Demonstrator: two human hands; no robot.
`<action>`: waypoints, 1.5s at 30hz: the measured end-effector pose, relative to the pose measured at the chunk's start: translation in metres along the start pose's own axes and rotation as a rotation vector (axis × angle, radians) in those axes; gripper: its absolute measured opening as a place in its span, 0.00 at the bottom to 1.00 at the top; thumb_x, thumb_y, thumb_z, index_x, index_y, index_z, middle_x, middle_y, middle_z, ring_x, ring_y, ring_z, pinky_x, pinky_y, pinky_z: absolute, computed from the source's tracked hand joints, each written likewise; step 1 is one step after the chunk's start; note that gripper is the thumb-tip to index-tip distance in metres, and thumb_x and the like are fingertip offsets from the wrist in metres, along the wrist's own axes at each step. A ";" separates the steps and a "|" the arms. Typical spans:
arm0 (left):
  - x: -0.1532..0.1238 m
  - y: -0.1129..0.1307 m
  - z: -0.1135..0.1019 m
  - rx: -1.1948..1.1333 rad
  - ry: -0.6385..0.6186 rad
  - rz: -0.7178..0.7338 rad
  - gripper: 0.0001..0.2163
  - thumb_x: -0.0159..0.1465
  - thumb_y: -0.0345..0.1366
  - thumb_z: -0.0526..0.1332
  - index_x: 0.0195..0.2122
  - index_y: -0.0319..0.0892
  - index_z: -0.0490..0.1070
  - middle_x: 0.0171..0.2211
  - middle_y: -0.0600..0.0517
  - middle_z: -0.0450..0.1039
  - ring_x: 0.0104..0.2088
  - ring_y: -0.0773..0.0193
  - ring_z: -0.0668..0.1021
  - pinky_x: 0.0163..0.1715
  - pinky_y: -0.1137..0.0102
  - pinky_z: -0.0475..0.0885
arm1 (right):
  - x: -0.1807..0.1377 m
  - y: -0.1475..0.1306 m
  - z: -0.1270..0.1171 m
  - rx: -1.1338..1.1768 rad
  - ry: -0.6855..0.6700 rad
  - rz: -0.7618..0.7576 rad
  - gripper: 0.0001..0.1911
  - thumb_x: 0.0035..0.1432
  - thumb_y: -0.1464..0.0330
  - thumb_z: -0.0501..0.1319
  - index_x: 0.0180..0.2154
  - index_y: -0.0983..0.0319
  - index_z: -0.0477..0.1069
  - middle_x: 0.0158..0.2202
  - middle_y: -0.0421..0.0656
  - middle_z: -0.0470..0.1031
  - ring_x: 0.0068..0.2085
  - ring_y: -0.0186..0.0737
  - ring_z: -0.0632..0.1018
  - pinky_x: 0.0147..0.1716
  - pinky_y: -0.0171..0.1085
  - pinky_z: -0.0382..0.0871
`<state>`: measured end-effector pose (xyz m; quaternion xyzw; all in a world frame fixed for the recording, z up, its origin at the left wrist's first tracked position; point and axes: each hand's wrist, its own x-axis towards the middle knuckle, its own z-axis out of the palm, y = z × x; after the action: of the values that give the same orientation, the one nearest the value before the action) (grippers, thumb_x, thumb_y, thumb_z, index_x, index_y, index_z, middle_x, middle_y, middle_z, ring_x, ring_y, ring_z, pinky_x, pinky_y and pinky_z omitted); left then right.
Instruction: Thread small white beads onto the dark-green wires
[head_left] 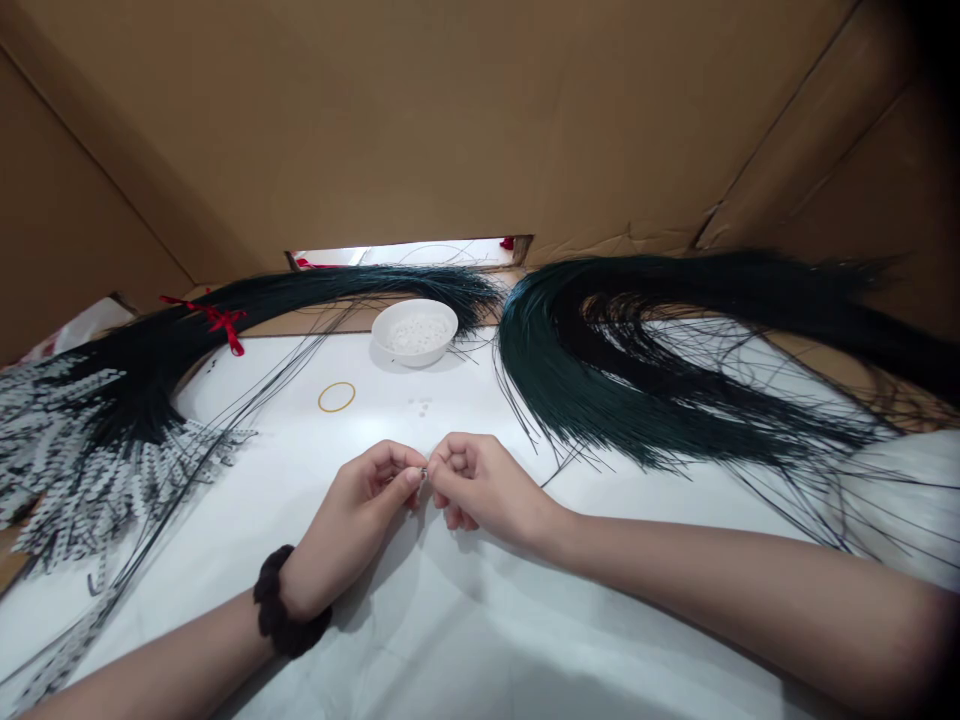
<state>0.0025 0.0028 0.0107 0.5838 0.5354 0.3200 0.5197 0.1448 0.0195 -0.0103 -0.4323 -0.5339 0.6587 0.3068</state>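
the left hand [367, 492] and right hand [480, 485] pinch a tiny piece [424, 471] (too small to name) above the worktop [390, 415], probably to steady it; the white bowl [415, 352] stands near, seemingly for reach.

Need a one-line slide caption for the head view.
Left hand and right hand hold a tiny item between them, with a white bowl and dark strands beyond.

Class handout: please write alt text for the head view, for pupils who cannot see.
A person's left hand and right hand meet at the fingertips, pinching a tiny item too small to identify, above a white surface. Beyond are a white bowl and yellow ring; dark strand bundles lie on both sides.
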 end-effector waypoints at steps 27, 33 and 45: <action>-0.003 -0.007 -0.001 0.239 0.082 0.160 0.05 0.59 0.34 0.52 0.32 0.42 0.66 0.31 0.52 0.71 0.31 0.65 0.73 0.30 0.72 0.66 | -0.003 0.003 0.002 -0.079 -0.017 -0.054 0.06 0.54 0.68 0.51 0.27 0.63 0.60 0.21 0.37 0.65 0.18 0.25 0.67 0.17 0.26 0.61; -0.004 -0.005 -0.002 0.251 0.084 0.124 0.05 0.59 0.35 0.52 0.33 0.41 0.65 0.31 0.52 0.71 0.31 0.65 0.73 0.30 0.71 0.67 | -0.002 0.002 0.000 -0.063 -0.020 -0.064 0.06 0.54 0.68 0.51 0.27 0.64 0.60 0.21 0.38 0.65 0.18 0.25 0.67 0.15 0.25 0.59; -0.003 -0.009 -0.002 0.391 0.131 0.194 0.05 0.59 0.34 0.53 0.31 0.42 0.66 0.30 0.52 0.71 0.31 0.64 0.73 0.32 0.70 0.67 | 0.002 0.008 -0.001 -0.049 -0.058 -0.061 0.08 0.55 0.66 0.51 0.29 0.64 0.61 0.22 0.39 0.67 0.19 0.26 0.69 0.15 0.25 0.60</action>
<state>-0.0025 -0.0001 0.0036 0.7001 0.5612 0.2960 0.3276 0.1458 0.0197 -0.0184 -0.4039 -0.5717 0.6480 0.3003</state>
